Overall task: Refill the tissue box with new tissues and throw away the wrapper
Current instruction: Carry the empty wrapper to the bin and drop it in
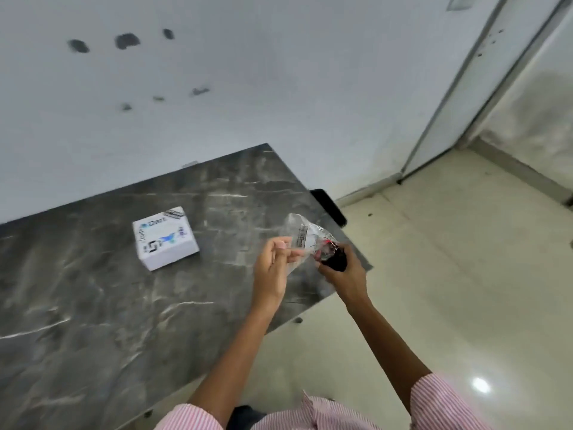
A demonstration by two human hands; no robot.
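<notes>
A white tissue box [165,238] with blue and black print lies flat on the dark marble table [93,305], left of both hands. Above the table's right edge I hold a crumpled clear plastic wrapper [302,235]. My left hand [273,268] pinches its near side with the fingertips. My right hand [342,270] is closed around its far end, where the plastic is bunched into a dark and red wad. The wrapper looks empty and hangs in the air, apart from the box.
The table stands against a white wall with dark smudges. A black object [328,206] sticks out past the table's far right corner. Pale tiled floor [465,290] spreads to the right, toward a metal-framed door.
</notes>
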